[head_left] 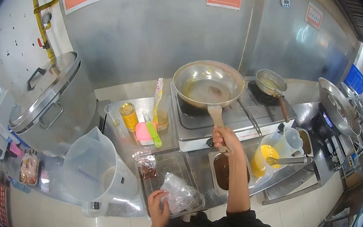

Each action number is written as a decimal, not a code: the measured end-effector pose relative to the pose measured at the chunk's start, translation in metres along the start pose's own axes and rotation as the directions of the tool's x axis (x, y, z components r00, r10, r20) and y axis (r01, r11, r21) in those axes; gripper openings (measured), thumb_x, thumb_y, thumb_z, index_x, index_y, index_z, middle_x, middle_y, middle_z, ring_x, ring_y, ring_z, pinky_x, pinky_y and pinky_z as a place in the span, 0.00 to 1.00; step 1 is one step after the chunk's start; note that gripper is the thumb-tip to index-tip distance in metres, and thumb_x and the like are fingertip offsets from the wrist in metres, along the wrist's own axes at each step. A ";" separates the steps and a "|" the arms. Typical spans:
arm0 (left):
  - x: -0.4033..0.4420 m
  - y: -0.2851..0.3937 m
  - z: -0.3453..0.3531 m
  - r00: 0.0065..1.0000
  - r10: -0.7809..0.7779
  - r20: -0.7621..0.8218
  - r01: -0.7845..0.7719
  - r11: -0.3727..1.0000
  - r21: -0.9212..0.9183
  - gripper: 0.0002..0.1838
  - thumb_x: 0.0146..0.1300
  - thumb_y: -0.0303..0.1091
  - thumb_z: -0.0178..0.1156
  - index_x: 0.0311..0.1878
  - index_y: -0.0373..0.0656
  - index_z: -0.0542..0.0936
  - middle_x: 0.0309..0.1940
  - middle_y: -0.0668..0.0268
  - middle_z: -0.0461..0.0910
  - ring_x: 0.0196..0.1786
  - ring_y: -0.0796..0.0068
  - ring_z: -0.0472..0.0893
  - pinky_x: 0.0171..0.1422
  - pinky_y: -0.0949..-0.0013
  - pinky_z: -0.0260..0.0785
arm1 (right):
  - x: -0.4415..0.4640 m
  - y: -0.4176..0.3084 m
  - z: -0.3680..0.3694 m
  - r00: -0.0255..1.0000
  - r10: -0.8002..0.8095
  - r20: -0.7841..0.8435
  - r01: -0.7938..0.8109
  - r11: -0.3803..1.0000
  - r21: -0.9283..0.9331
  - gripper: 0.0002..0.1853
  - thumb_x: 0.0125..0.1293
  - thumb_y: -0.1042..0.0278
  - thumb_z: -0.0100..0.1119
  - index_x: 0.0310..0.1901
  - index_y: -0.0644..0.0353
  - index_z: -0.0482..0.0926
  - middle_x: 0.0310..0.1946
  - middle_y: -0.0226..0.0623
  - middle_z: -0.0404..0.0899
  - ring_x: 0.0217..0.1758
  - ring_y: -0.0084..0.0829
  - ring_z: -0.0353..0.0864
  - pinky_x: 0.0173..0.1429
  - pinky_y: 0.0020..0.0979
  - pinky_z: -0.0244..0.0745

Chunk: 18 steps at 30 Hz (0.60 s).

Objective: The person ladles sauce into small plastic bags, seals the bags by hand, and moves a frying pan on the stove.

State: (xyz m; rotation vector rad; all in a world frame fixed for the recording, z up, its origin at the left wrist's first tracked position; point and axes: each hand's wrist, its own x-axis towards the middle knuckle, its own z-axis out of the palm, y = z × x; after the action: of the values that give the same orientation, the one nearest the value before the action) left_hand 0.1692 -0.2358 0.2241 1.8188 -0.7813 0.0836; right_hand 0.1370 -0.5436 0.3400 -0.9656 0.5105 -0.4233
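Note:
My right hand (227, 139) is wrapped round the pale handle of a wide metal frying pan (193, 89). The pan sits over the left burner of a gas stove (197, 136), with a small brown patch and a thin shiny film inside. My left hand (158, 207) is low at the front, fingers loosely bent and apart, beside a clear plastic bag (178, 195). That bag lies on a metal tray (167, 161) with a small packet of brown powder (145, 164). A metal pan of dark brown sauce (221, 170) stands near my right forearm.
A large clear measuring jug (93, 166) and a big lidded pot (52, 97) stand left. A yellow can (129, 115) and pink container (144, 131) are behind the tray. Right are a jug of yellow liquid (260, 162), a whisk (291, 160) and a small saucepan (270, 82).

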 end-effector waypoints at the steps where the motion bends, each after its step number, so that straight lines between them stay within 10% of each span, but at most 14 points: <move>1: 0.001 0.000 0.001 1.000 -0.002 0.009 0.002 1.000 -0.001 0.10 0.52 0.20 0.55 0.39 0.40 0.78 0.43 0.56 0.74 0.50 0.58 0.72 0.57 0.61 0.61 | 0.003 0.001 -0.002 1.000 0.015 -0.003 -0.015 1.000 0.004 0.07 0.63 0.69 0.49 0.30 0.57 0.62 0.17 0.23 0.61 0.17 0.15 0.61 0.21 0.22 0.62; 8: 0.014 0.004 0.010 0.996 0.017 0.086 -0.019 0.999 0.026 0.10 0.52 0.20 0.55 0.39 0.39 0.78 0.43 0.57 0.74 0.48 0.59 0.73 0.55 0.63 0.63 | 0.008 0.006 -0.013 1.000 0.025 0.002 -0.025 0.996 0.080 0.07 0.64 0.65 0.48 0.35 0.60 0.67 0.18 0.25 0.63 0.16 0.16 0.61 0.21 0.22 0.66; 12: 0.025 0.016 0.023 0.992 0.051 0.116 -0.050 0.999 -0.014 0.09 0.54 0.21 0.54 0.39 0.39 0.77 0.42 0.57 0.74 0.47 0.61 0.74 0.52 0.65 0.64 | -0.005 0.014 -0.017 0.992 -0.044 0.117 -0.009 0.908 0.419 0.25 0.67 0.45 0.43 0.43 0.66 0.68 0.25 0.36 0.72 0.23 0.29 0.74 0.27 0.26 0.72; 14: 0.031 0.027 0.028 0.985 0.067 0.157 -0.061 0.997 -0.043 0.08 0.55 0.21 0.53 0.39 0.38 0.77 0.42 0.57 0.73 0.46 0.62 0.73 0.51 0.66 0.64 | -0.014 0.031 -0.016 0.979 -0.041 -0.197 0.121 0.901 0.417 0.30 0.67 0.41 0.39 0.51 0.66 0.68 0.34 0.42 0.75 0.35 0.34 0.79 0.37 0.31 0.77; 18: 0.060 0.068 0.032 0.982 0.178 0.070 -0.165 0.973 -0.159 0.06 0.59 0.24 0.50 0.37 0.34 0.74 0.41 0.56 0.71 0.46 0.65 0.71 0.52 0.67 0.62 | -0.112 0.026 0.020 0.847 -0.300 -0.439 0.266 0.954 -0.139 0.19 0.67 0.54 0.47 0.50 0.61 0.69 0.41 0.35 0.74 0.39 0.27 0.76 0.41 0.27 0.73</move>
State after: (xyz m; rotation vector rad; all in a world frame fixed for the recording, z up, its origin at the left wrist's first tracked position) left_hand 0.1686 -0.3038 0.2920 1.6158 -0.9779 0.0579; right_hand 0.0616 -0.4549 0.3518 -1.0185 0.8173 -0.9200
